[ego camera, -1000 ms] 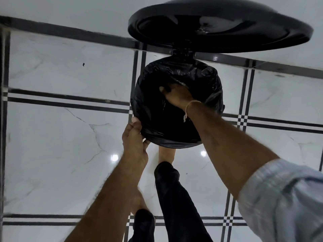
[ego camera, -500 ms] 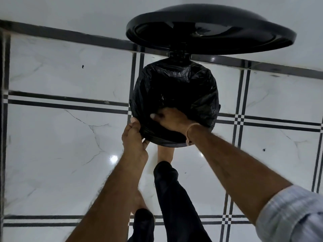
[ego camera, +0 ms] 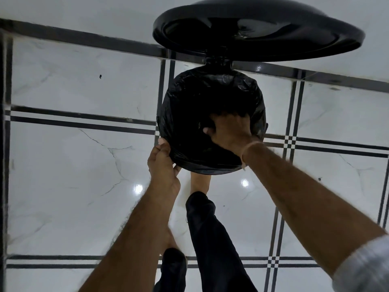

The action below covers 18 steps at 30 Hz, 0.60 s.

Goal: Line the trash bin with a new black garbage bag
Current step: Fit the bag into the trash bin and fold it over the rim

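Note:
A round trash bin stands on the floor below me, its mouth covered by a black garbage bag (ego camera: 193, 106) folded over the rim. The bin's black lid (ego camera: 259, 28) is tipped up behind it. My left hand (ego camera: 163, 163) grips the bag's folded edge at the near left of the rim. My right hand (ego camera: 229, 131) is inside the bin's mouth at the near right, fingers spread and pressed down into the bag; the fingertips are lost in the dark plastic.
White glossy marble floor tiles with black stripes (ego camera: 84, 121) lie all around the bin. My bare foot (ego camera: 199, 182) and black trouser leg (ego camera: 210, 239) are just in front of the bin. A wall base runs behind the lid.
My right hand has moved from the bag's far inner side to the near rim, then to the right and down into the bag. My left hand has stayed on the rim.

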Tool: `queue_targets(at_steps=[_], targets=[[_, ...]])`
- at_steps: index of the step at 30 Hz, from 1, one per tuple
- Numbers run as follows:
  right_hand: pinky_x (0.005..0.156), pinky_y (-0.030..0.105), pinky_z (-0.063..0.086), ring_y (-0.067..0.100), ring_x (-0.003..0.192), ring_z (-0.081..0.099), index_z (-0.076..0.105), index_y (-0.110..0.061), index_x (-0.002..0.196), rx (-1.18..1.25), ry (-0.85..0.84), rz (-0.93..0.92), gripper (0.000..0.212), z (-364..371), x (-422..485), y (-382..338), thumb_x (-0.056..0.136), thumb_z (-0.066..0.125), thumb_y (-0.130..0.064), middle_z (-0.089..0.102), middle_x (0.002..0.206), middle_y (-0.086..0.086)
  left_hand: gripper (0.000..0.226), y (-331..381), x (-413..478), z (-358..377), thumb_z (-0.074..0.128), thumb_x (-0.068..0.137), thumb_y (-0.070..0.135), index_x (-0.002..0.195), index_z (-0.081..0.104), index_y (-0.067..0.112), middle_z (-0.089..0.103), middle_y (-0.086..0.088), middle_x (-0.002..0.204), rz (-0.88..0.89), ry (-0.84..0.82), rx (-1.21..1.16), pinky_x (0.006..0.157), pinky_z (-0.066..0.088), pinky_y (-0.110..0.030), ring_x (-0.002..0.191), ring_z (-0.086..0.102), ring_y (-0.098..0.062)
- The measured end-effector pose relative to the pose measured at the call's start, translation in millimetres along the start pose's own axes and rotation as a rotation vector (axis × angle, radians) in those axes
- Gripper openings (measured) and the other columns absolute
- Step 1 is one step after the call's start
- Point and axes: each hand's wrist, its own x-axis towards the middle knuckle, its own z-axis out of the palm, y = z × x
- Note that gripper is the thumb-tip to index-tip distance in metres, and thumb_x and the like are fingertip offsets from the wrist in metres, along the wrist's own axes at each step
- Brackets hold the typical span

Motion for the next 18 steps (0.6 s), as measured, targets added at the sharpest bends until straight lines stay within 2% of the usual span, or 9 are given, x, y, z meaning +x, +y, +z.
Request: queue_targets(at_steps=[3,6,8,10,12,14,15,16,18], targets=[[0.121,0.055,0.024,0.037,0.147,0.041,0.046,-0.027,0.155,-0.267,-0.206,-0.022,0.065,21,-17,14,0.103,0.034,-0.065,0.051,0.156,0.008,0.041,-1,0,1,0.055,0.102,0.048,0.123,0.069,0.016,0.075,0.002,0.112,0.003,0.018,0.008,0.075,0.061,-0.029,0.111,0.07,-0.019],[0.128,0.054,0.011,0.033,0.15,0.039,0.057,-0.021,0.146,-0.364,-0.323,-0.053,0.064,25,-18,27,0.108,0.023,-0.06,0.059,0.15,0.005,0.04,-1,1,1,0.055,0.102,0.048,0.123,0.07,0.017,0.075,0.001,0.114,-0.005,0.013,0.01,0.077,0.061,-0.031,0.112,0.07,-0.019],[0.127,0.053,0.015,0.032,0.143,0.048,0.059,-0.024,0.144,-0.234,-0.239,-0.058,0.056,24,-22,23,0.109,0.028,-0.055,0.063,0.144,0.006,0.04,0,1,2,0.056,0.103,0.046,0.125,0.069,0.016,0.075,0.0,0.117,-0.008,0.009,0.002,0.077,0.06,-0.031,0.113,0.07,-0.019],[0.124,0.053,0.021,0.03,0.13,0.06,0.061,-0.03,0.14,-0.062,-0.041,-0.075,0.05,27,-33,14,0.108,0.031,-0.056,0.071,0.131,0.005,0.039,1,0,2,0.056,0.103,0.045,0.126,0.069,0.016,0.075,-0.001,0.118,-0.007,0.01,-0.001,0.073,0.059,-0.029,0.113,0.07,-0.02],[0.118,0.049,0.034,0.029,0.118,0.068,0.067,-0.03,0.132,0.079,0.084,-0.135,0.052,36,-50,6,0.107,0.03,-0.058,0.076,0.118,0.003,0.037,1,0,2,0.056,0.103,0.045,0.125,0.069,0.017,0.075,-0.001,0.118,-0.006,0.007,-0.011,0.072,0.058,-0.029,0.112,0.07,-0.02],[0.101,0.041,0.051,0.03,0.108,0.072,0.072,-0.023,0.124,0.116,0.007,-0.18,0.073,45,-68,0,0.103,0.016,-0.066,0.078,0.106,0.006,0.036,1,1,2,0.057,0.103,0.044,0.124,0.069,0.017,0.075,-0.002,0.119,-0.001,0.01,-0.024,0.072,0.059,-0.029,0.112,0.07,-0.02],[0.094,0.038,0.053,0.029,0.102,0.073,0.075,-0.021,0.118,0.096,-0.019,-0.184,0.09,49,-74,-2,0.096,0.004,-0.071,0.079,0.099,0.005,0.037,1,0,3,0.058,0.102,0.044,0.124,0.069,0.017,0.075,-0.002,0.119,0.002,0.009,-0.021,0.071,0.059,-0.029,0.11,0.07,-0.019],[0.092,0.037,0.053,0.027,0.098,0.074,0.076,-0.02,0.112,0.083,-0.011,-0.185,0.101,53,-77,-4,0.088,-0.006,-0.073,0.078,0.093,0.004,0.037,1,0,3,0.058,0.102,0.044,0.125,0.069,0.016,0.075,-0.002,0.118,0.004,0.01,-0.018,0.07,0.06,-0.028,0.109,0.07,-0.019],[0.1,0.04,0.048,0.025,0.1,0.073,0.077,-0.022,0.108,0.2,0.057,-0.137,0.099,56,-80,-6,0.085,-0.005,-0.072,0.079,0.093,0.001,0.039,0,0,3,0.057,0.102,0.045,0.125,0.068,0.015,0.075,-0.003,0.118,0.003,0.001,-0.017,0.071,0.061,-0.029,0.109,0.071,-0.019]])
